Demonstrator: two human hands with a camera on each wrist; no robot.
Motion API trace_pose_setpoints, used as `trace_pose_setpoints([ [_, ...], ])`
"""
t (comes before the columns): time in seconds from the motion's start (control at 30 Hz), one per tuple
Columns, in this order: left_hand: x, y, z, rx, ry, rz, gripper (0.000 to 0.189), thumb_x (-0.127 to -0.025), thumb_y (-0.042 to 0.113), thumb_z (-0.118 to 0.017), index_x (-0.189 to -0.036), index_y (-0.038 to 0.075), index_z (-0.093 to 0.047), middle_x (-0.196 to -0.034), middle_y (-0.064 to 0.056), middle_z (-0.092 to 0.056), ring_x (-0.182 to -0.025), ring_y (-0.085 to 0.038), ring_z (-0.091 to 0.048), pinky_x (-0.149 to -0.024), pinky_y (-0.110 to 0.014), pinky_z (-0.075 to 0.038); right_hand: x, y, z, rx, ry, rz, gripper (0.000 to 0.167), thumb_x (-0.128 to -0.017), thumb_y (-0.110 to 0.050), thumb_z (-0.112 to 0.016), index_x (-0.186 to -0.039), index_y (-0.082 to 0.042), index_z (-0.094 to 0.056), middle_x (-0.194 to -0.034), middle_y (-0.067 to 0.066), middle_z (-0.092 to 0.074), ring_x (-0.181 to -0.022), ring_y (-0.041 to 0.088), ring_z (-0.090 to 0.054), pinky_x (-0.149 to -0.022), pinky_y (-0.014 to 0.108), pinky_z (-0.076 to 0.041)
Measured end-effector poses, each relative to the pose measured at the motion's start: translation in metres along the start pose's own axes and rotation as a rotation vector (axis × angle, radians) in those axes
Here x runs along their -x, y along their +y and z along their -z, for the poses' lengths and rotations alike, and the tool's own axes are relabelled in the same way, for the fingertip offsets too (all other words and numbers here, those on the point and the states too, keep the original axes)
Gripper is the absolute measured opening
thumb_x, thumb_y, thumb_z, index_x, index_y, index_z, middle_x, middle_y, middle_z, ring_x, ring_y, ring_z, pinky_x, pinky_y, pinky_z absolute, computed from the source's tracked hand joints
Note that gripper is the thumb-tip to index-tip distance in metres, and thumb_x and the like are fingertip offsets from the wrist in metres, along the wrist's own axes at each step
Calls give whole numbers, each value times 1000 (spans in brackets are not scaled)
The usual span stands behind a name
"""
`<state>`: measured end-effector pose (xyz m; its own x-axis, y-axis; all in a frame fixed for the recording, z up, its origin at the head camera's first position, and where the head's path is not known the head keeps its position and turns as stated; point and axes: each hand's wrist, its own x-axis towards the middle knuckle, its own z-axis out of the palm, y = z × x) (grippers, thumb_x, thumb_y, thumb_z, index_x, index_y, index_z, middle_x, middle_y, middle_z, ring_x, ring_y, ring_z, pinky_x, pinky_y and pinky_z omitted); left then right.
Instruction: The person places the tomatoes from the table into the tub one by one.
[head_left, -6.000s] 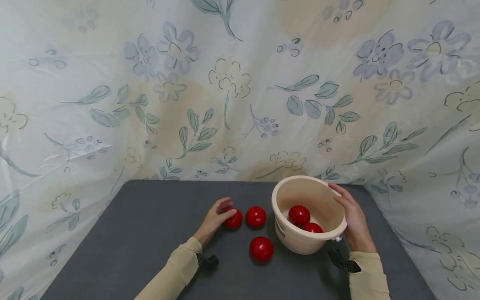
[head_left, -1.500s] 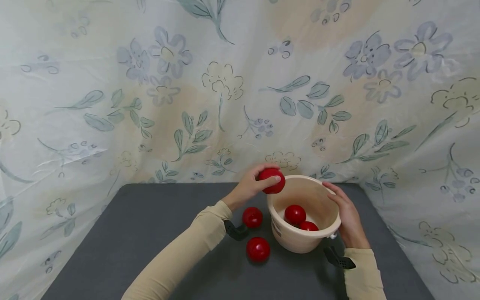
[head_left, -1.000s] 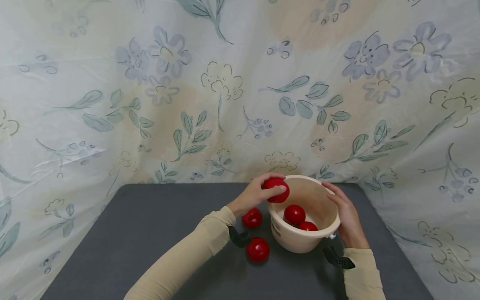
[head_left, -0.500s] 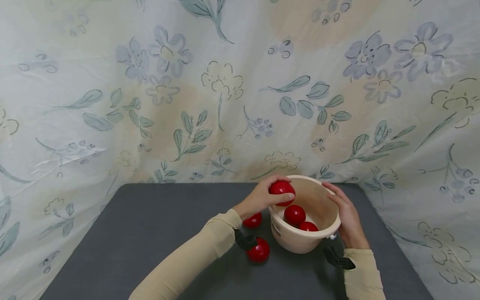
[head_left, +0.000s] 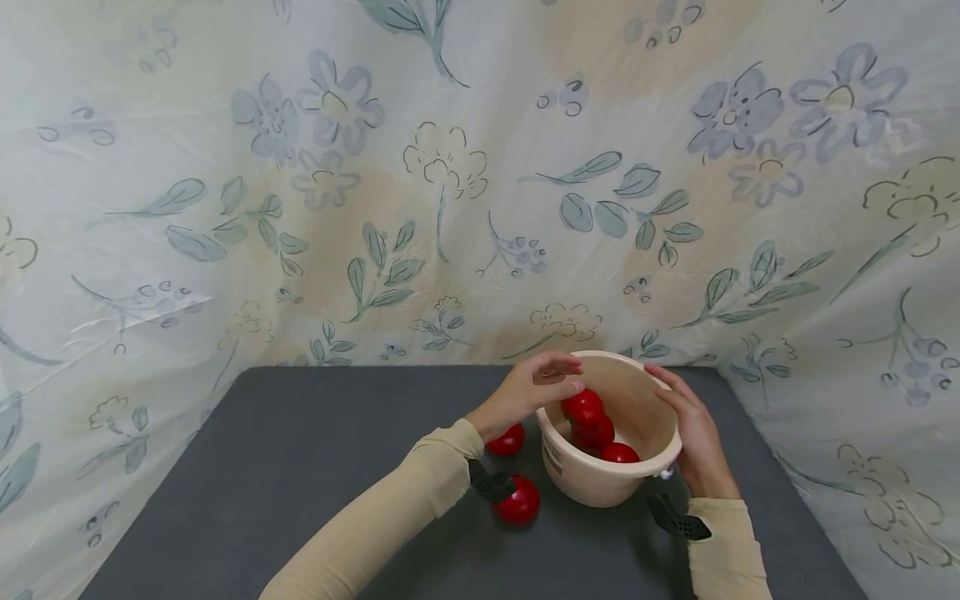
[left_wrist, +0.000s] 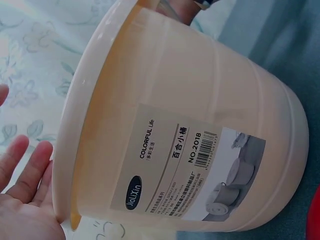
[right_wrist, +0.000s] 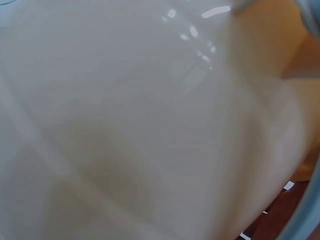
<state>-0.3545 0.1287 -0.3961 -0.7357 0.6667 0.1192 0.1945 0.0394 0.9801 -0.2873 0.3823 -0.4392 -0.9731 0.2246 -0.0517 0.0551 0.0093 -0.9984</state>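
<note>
A cream plastic bucket (head_left: 600, 487) stands tilted towards me, with three shiny red balls inside. The topmost red ball (head_left: 585, 406), slightly blurred, is just below my left hand (head_left: 528, 392), apart from its fingers. My left hand hovers over the bucket's left rim, fingers spread and holding nothing; in the left wrist view its fingers (left_wrist: 30, 175) show beyond the rim (left_wrist: 82, 105). My right hand (head_left: 697, 433) grips the bucket's right rim. Its wall (right_wrist: 125, 100) fills the right wrist view, where that hand's hold is mostly hidden.
Two more red balls lie on the dark grey table (head_left: 300, 467) left of the bucket: a rear one (head_left: 507, 441) partly behind my left wrist, and a front one (head_left: 521, 502) partly behind the black wrist camera (head_left: 491, 481). A floral curtain (head_left: 450, 208) hangs behind.
My left hand picked up a red ball from the table, carried it right over the bucket, and has just let it go inside. My right hand stayed on the rim.
</note>
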Motion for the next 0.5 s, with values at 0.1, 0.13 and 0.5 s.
trace_pose_setpoints([
  [0.1,1,1,2,21,0,1,42,-98,26,-66,-138,16,-57,-144,-11,-59,-132,-16,-57,-115,-33,-44,1,-1,-2,0,1,6,45,-110,-33,-31,-154,-29,-40,-163,4,-30,-145,22,-35,-107,20,-45],
  [0.13,2,1,3,32,2,1,43,-98,26,-66,-139,15,-56,-143,-10,-59,-131,-17,-57,-114,-33,-46,1,-1,-2,-1,1,7,45,-110,-33,-32,-154,-29,-40,-163,4,-31,-144,22,-36,-105,19,-46],
  [0.5,19,17,26,83,59,-62,39,-99,19,-63,-138,14,-56,-139,-12,-62,-128,-19,-60,-113,-41,-47,1,-2,-1,-14,-5,-1,45,-110,-34,-33,-154,-30,-40,-163,2,-31,-142,19,-37,-96,13,-47],
])
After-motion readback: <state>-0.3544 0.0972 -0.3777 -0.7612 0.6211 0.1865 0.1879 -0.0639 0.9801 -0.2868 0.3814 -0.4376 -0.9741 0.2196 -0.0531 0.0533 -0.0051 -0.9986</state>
